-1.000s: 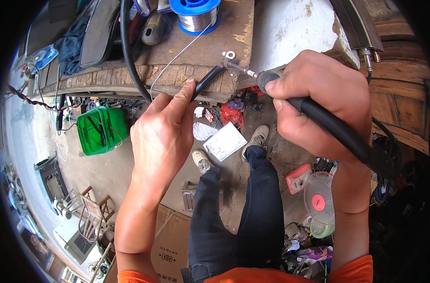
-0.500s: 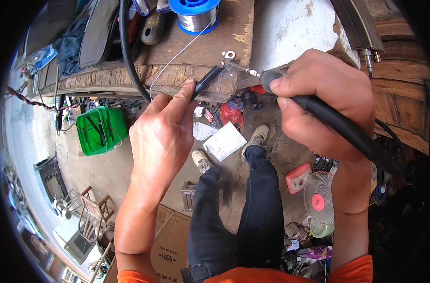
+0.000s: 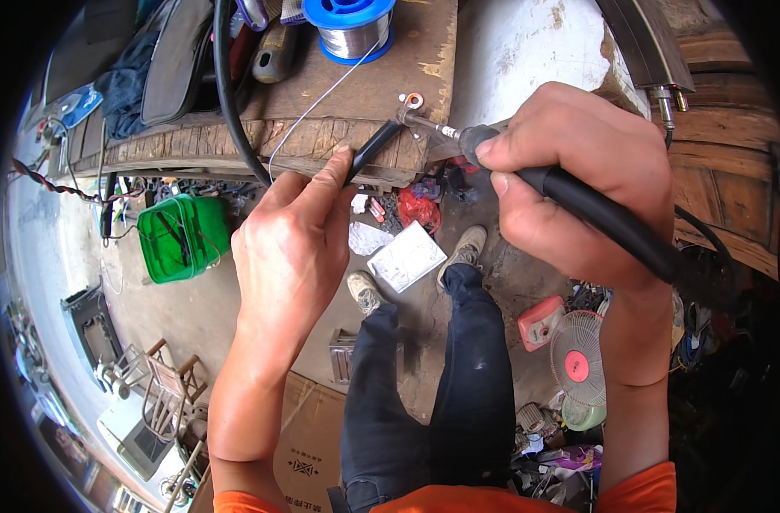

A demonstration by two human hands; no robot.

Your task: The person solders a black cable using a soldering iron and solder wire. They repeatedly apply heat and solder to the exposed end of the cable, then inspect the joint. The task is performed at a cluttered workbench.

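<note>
My left hand (image 3: 291, 239) grips a short black cable (image 3: 373, 150) at the worn edge of the wooden bench (image 3: 432, 60), index finger along it. A small metal ring lug (image 3: 414, 101) sits at the cable's tip on the bench. My right hand (image 3: 586, 188) is closed round the black handle of a soldering iron (image 3: 599, 222); its metal end (image 3: 441, 128) reaches the lug and cable end. A blue spool of silvery solder wire (image 3: 347, 43) stands just behind, its thin wire trailing down leftward over the edge.
A thick black cable (image 3: 229, 94), dark cloth (image 3: 120, 98) and tools lie at left. A metal device (image 3: 642, 43) is at upper right. Below: green bucket (image 3: 180, 239), chair (image 3: 167, 380), papers (image 3: 407, 256), fan (image 3: 576, 359), cardboard (image 3: 304, 436) and scattered parts.
My hands keep their grips. My right hand and the iron have shifted slightly up and left over the last half second; my left hand has barely moved.
</note>
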